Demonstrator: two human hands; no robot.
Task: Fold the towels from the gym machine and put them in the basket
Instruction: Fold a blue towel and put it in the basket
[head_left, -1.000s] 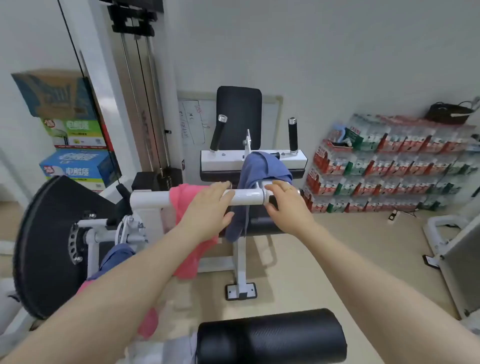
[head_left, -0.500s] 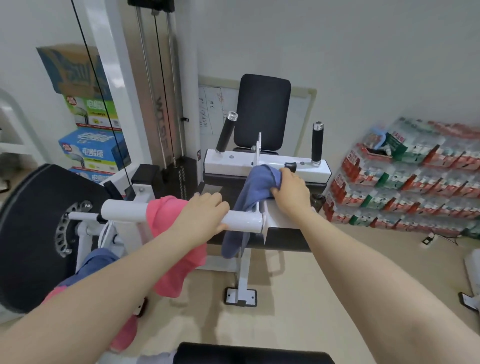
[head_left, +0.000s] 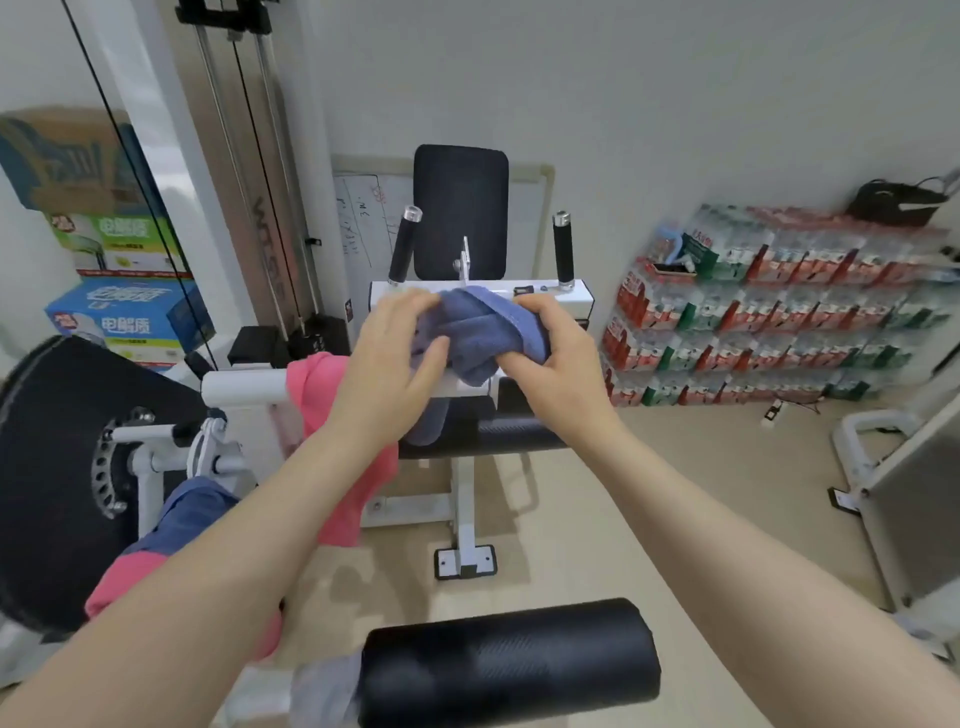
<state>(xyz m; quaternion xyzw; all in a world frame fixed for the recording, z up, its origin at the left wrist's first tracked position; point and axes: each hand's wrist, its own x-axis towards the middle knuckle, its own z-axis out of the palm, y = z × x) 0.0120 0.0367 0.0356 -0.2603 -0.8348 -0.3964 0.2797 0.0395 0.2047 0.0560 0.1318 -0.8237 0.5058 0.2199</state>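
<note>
Above the white crossbar (head_left: 244, 387) of the gym machine, both bare forearms reach forward from the lower corners and meet at a bunched blue towel (head_left: 470, 332). The left hand (head_left: 392, 364) comes in from the lower left, palm turned toward the cloth, thumb stretched out to the right against the towel's lower fold and fingers spread and bent over its left end; it touches and partly cups the cloth rather than clamping it. The right hand (head_left: 558, 356) comes in from the lower right with its fingers curled over the towel's right end, gripping a fold, the thumb tucked at the cloth's underside. The towel is gathered into a lump between the two hands, with one tail hanging down past the bar in front of a black roller pad (head_left: 519, 431). Counting cloths: one blue towel in the hands, one pink towel (head_left: 317, 384) draped over the crossbar just left of the left wrist, a darker blue towel (head_left: 195, 506) lower on the machine's left side, and another pink cloth (head_left: 122, 582) below that, partly hidden by the left forearm. Two upright black grip handles (head_left: 405, 244) stand beside one black back pad (head_left: 460, 210), and a second black roller (head_left: 509, 665) lies nearest the camera.
</note>
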